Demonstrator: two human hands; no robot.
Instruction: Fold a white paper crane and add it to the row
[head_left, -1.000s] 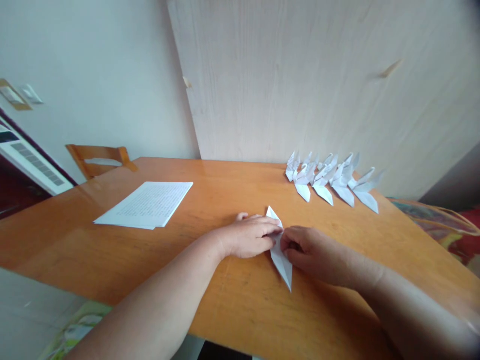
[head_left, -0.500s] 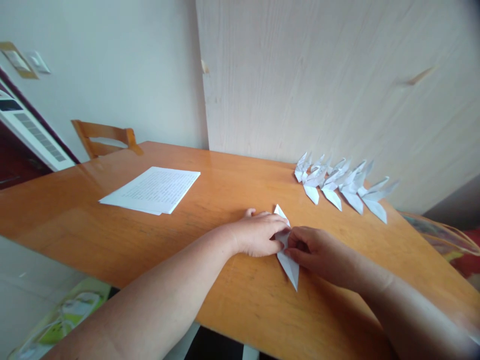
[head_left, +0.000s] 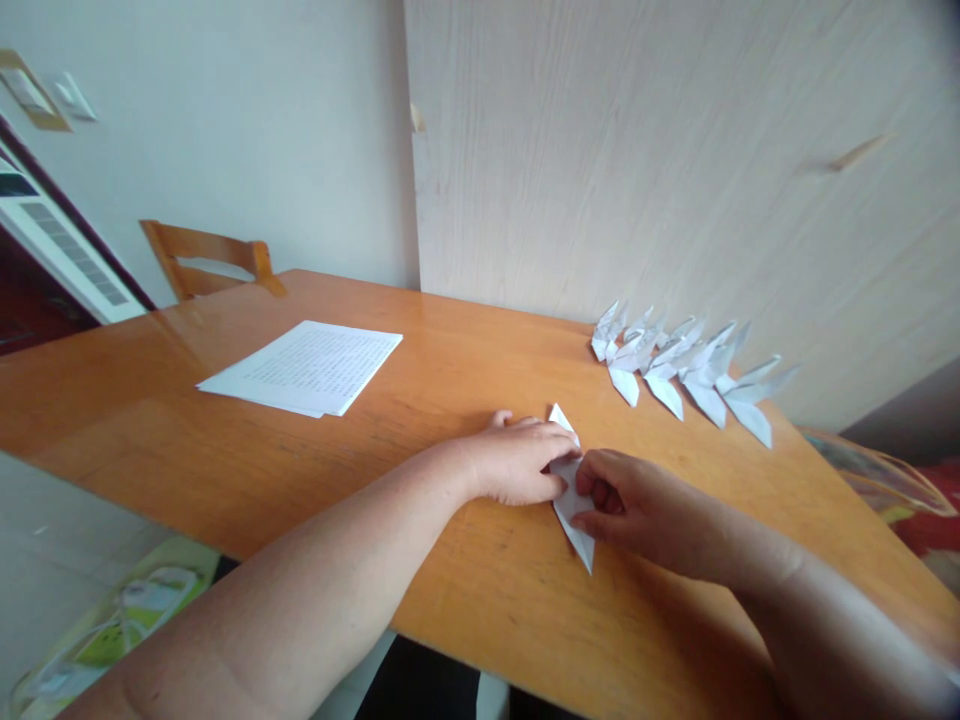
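Note:
A narrow, pointed piece of folded white paper [head_left: 576,530] lies on the table in front of me, its tips showing above and below my hands. My left hand [head_left: 525,462] presses on its upper middle, with the thumb and fingers on the paper. From the right, my right hand [head_left: 628,505] has its fingers curled at the paper's right edge and its thumb lower down on it. The fingers partly hide the middle of the paper.
Several folded paper cranes [head_left: 705,385] stand in rows at the table's back right. A stack of written sheets [head_left: 304,370] lies at the left on the wooden table [head_left: 465,350]. Behind are a chair [head_left: 206,258] and a pale wooden panel [head_left: 600,150].
My right thumb has slid slightly down and away from the curled fingers along the paper. The left hand keeps its hold, and the view has tilted a little.

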